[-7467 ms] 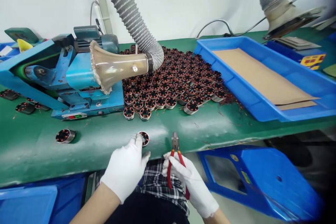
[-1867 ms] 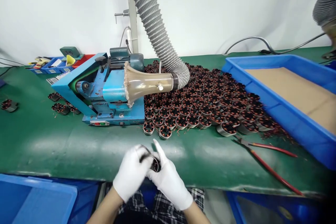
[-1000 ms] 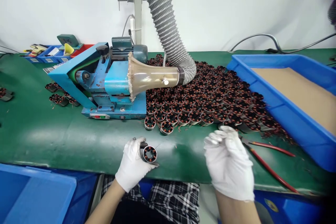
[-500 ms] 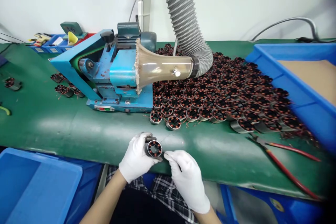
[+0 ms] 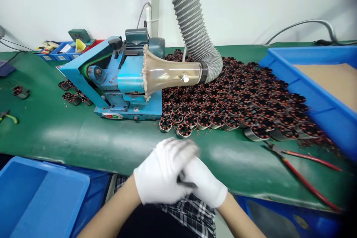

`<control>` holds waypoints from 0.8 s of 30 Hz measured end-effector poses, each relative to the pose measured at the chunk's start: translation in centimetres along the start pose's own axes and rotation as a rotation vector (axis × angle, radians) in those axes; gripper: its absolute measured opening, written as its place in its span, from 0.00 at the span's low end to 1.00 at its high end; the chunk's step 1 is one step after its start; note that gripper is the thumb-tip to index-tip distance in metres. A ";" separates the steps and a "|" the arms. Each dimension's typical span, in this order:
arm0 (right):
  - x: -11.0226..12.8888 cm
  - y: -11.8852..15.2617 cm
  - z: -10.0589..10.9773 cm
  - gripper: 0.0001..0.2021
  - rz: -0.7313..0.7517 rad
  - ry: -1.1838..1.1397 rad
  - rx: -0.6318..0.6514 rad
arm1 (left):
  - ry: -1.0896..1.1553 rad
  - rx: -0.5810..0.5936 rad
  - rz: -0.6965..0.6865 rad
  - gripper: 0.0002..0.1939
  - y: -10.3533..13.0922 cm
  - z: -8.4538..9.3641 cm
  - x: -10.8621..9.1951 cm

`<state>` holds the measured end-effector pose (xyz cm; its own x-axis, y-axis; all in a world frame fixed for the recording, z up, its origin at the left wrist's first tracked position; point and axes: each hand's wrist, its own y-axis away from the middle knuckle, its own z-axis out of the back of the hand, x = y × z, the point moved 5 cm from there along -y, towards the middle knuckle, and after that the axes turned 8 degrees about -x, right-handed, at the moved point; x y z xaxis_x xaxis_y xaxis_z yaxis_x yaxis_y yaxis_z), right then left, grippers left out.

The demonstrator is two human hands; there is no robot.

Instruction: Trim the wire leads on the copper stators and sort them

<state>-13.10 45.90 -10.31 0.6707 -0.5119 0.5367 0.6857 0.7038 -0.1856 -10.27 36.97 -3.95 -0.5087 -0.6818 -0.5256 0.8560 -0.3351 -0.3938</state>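
Observation:
My left hand, in a white glove, is blurred and wraps over the top of my right hand, gloved the same way. The two meet above my lap at the table's front edge. Between them shows a dark sliver of a motor stator; the rest of it is covered by the gloves. Both hands are closed around it. Just beyond my fingers, several wound stators stand in a packed group on the green table.
A blue belt machine with a clear funnel and grey hose stands behind my hands. Red-handled cutters lie at right. Blue trays flank the table, one at lower left.
My left hand has swung over the stator toward the right, and my right hand has come in to meet it. The stator's open face has gone from view.

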 end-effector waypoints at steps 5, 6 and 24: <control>-1.4 1.3 -1.2 0.11 -0.238 -0.042 -0.028 | 0.069 0.262 0.246 0.27 1.7 -3.0 4.2; -1.4 1.5 -1.1 0.11 -0.274 -0.096 -0.038 | 0.076 0.246 0.266 0.23 2.0 -3.3 4.5; -2.0 3.3 3.2 0.09 -0.057 -0.054 -0.356 | -0.154 0.107 0.311 0.07 2.4 -4.6 3.0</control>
<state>-13.11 50.80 -9.37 0.6188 -0.5119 0.5959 0.7837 0.4545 -0.4234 -10.15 37.05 -9.94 -0.2099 -0.8491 -0.4847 0.9765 -0.1573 -0.1472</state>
